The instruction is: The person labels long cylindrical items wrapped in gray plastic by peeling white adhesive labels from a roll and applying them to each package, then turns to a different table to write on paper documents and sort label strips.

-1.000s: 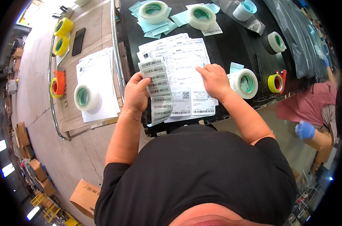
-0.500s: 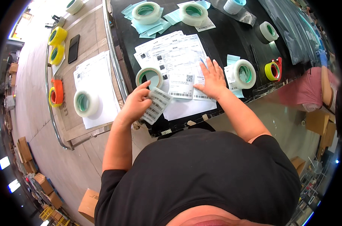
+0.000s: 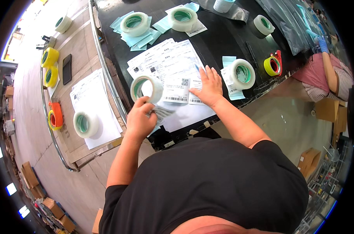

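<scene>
My left hand [image 3: 141,119] is closed at the front of the black table. Its fingers are hooked on the lower rim of a clear tape roll [image 3: 156,89], which is tilted up. A barcode label sheet [image 3: 165,113], smeared by motion, sticks out from the same hand; its grip on the sheet is partly hidden. My right hand [image 3: 209,86] lies flat with fingers spread on a white label [image 3: 195,85]. Beside that is another label [image 3: 177,89] with a square code. Both rest on overlapping printed sheets [image 3: 165,55].
Right of my right hand, a tape roll [image 3: 243,74] sits on labels, near a red tape dispenser [image 3: 277,62]. More rolls [image 3: 135,24] stand on light-blue slips behind. A metal-railed cart [image 3: 103,58] at left holds papers, tapes and a phone [image 3: 67,69]. Another person [image 3: 321,74] works far right.
My left hand has taken hold of the tape roll and tipped it up; the barcode sheet has swung lower beside it. My right hand stays spread on the label. The whole view has shifted.
</scene>
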Demonstrator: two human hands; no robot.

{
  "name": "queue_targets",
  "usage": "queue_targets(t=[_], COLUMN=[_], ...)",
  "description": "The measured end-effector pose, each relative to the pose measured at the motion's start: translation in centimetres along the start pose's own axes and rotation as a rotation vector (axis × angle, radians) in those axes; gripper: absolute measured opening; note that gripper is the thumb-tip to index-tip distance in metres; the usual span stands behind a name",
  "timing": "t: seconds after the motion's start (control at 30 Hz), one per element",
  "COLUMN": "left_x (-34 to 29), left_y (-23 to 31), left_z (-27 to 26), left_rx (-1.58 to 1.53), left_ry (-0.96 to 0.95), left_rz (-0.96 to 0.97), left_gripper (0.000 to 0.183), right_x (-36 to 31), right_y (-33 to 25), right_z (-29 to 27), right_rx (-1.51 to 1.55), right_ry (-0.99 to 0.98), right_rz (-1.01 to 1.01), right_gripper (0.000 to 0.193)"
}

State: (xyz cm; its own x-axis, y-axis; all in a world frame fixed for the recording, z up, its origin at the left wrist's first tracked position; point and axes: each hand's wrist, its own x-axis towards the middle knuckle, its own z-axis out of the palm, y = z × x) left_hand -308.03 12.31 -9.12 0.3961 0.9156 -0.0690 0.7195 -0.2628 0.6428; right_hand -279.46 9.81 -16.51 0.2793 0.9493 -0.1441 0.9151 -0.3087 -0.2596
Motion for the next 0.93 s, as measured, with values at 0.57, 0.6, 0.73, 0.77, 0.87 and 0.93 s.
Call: queue_targets(t=[0.57,0.6,0.73,0.77,0.87,0.93], left_x=[-2.1,-2.1,-2.6,-2.7,-2.5,-3.0], left_y=[-0.7,-0.7,-1.4,-1.5,-1.3,-1.1], left_z=[0.4,0.5,1.6,1.9,2.0,2.2], left_rx=[-0.74,-0.744,-0.881,-0.972,-1.026,-1.091], left_ry=[-0.301,-0.31,-0.313,-0.302,-0.408,-0.362], left_rz=[-0.128,-0.131,-0.144,-0.152,-0.353,-0.363], left_gripper=[0.012,0.012,0.015,0.016,0.022,0.025], right_x=[1.7,1.7,1.3,0.7,-0.5,-0.7], right_y=[2.7,2.8,2.9,2.7,2.5,2.7], right_z=[-0.4,-0.6,-1.7,-1.9,-1.5,-1.0], right_rx=[0.152,0.131,0.188,0.201,0.197,0.162], right_ry=[0.342,0.33,0.446,0.475,0.451,0.439], right_rz=[-0.065,-0.045,-0.096,-0.152,-0.21,-0.206], right_gripper=[0.021,0.015,0.01,0.01,0.01,0.017])
